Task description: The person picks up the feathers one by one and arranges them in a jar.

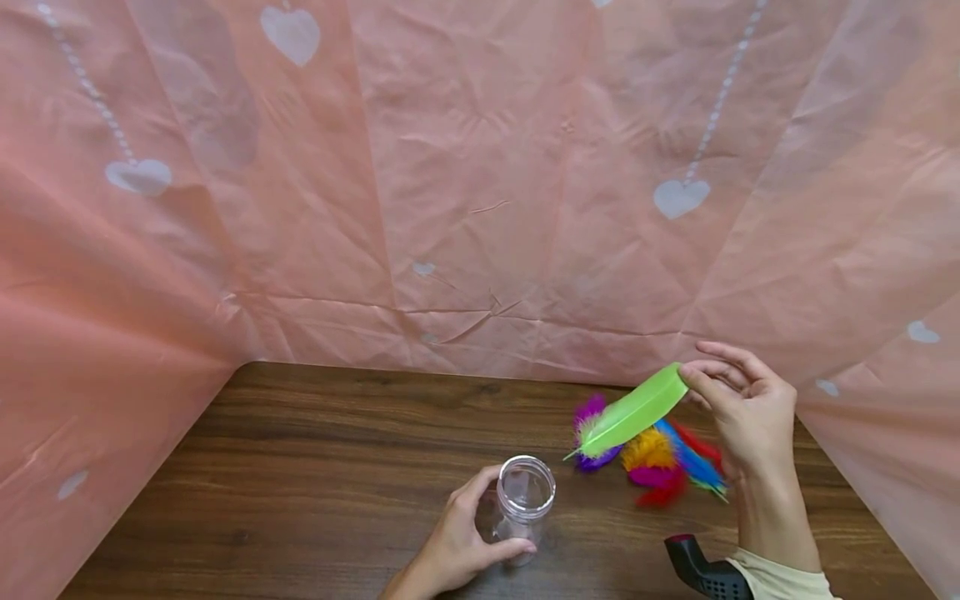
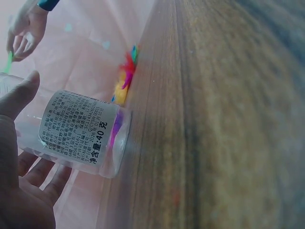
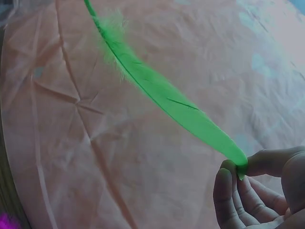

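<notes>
Pink heart-printed fabric (image 1: 465, 183) backs a wood-grain table (image 1: 322, 467), where the left hand (image 1: 459, 529) curls round an upright clear jar (image 1: 525, 510); the right hand (image 1: 753, 412) pinches a lime-green feather (image 1: 636, 410) above a multicoloured feather pile (image 1: 682, 455).

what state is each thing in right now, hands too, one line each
jar: upright, mouth uncovered
label: stuck on the jar's side
green feather: pinched near its broad tip, bare quill end free
other feathers: loose pile on the table
left hand: holding the jar
right hand: pinching the green feather
cloth: hung up, creased
</notes>
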### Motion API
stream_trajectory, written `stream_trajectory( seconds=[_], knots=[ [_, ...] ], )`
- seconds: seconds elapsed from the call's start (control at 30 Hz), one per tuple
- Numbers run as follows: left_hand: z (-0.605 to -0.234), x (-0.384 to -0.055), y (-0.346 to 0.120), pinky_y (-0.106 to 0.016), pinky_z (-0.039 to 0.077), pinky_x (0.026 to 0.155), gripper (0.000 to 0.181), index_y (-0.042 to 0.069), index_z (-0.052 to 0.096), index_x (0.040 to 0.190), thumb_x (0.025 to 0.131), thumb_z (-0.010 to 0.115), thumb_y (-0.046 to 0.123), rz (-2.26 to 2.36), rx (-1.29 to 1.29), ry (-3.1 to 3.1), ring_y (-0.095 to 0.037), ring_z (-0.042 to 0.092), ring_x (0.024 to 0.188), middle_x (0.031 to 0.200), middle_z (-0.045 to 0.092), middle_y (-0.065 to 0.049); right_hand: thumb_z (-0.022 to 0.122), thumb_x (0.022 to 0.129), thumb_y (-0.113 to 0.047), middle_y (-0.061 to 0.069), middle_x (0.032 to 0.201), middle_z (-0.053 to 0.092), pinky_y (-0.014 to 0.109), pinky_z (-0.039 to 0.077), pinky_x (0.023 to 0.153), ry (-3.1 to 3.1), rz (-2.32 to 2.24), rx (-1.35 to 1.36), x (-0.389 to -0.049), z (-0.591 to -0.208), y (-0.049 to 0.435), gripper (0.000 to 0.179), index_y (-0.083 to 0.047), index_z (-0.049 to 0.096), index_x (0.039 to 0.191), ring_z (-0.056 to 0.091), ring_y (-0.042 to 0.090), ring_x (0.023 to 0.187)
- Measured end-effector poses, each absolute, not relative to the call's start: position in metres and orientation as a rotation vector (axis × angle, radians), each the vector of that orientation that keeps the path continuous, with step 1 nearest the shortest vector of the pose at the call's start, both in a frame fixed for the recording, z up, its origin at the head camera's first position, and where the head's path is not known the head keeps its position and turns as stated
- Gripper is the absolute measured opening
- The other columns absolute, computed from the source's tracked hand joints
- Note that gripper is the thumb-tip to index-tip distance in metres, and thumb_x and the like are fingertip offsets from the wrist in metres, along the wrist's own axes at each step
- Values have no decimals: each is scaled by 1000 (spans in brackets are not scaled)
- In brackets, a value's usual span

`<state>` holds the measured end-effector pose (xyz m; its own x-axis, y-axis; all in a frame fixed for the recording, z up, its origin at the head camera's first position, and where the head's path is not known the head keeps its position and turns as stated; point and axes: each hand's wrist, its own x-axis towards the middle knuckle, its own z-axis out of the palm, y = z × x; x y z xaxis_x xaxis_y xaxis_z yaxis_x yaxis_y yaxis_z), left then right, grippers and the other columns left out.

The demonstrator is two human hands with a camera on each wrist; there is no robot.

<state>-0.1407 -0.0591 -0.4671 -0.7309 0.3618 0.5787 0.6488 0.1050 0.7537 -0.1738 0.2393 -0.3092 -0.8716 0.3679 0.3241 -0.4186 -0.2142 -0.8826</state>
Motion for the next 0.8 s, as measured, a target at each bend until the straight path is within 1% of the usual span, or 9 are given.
stream_trajectory(
  seconds=[0.13, 0.3, 0.4, 0.53, 0.73, 0.8],
  knots=[
    [-468, -141, -59, -34, 58, 88, 78, 10, 55, 139, 72, 96, 11, -1636, -1031, -2102, -12, 67, 103, 117, 72, -6, 69, 87, 20, 6, 79, 76, 22, 59, 57, -1552, 2118, 99, -172, -305, 235, 28, 0, 76, 106, 71, 14, 64],
    [-470, -142, -59, -33, 60, 84, 80, 8, 55, 139, 71, 96, 11, -1639, -1049, -2071, -12, 67, 103, 116, 72, -9, 67, 87, 21, 7, 81, 76, 21, 60, 63, -1587, 2064, 174, -171, -303, 227, 28, 3, 75, 108, 72, 14, 66],
    [-470, -142, -59, -34, 59, 86, 80, 8, 55, 139, 71, 96, 11, -1641, -1052, -2071, -13, 67, 103, 117, 72, -9, 66, 87, 23, 7, 84, 77, 20, 59, 65, -1609, 2040, 215, -170, -304, 222, 29, 4, 75, 107, 73, 14, 68],
    [-470, -142, -59, -34, 58, 89, 79, 9, 55, 140, 72, 96, 11, -1640, -1051, -2080, -14, 68, 105, 118, 71, -9, 67, 87, 23, 6, 85, 76, 20, 59, 64, -1647, 2028, 253, -168, -305, 215, 30, 2, 75, 107, 74, 14, 70],
    [-469, -142, -59, -32, 59, 86, 79, 8, 55, 140, 72, 96, 10, -1657, -1047, -2087, -11, 67, 103, 116, 72, -9, 68, 87, 20, 7, 83, 75, 20, 57, 59, -1729, 1992, 318, -166, -306, 204, 29, 3, 73, 110, 73, 14, 70],
    [-469, -142, -59, -32, 58, 87, 79, 8, 55, 140, 72, 95, 10, -1650, -1048, -2087, -12, 67, 103, 116, 71, -8, 69, 86, 21, 7, 83, 75, 20, 58, 60, -1751, 1962, 328, -166, -306, 200, 30, 3, 73, 110, 73, 14, 70]
  ],
)
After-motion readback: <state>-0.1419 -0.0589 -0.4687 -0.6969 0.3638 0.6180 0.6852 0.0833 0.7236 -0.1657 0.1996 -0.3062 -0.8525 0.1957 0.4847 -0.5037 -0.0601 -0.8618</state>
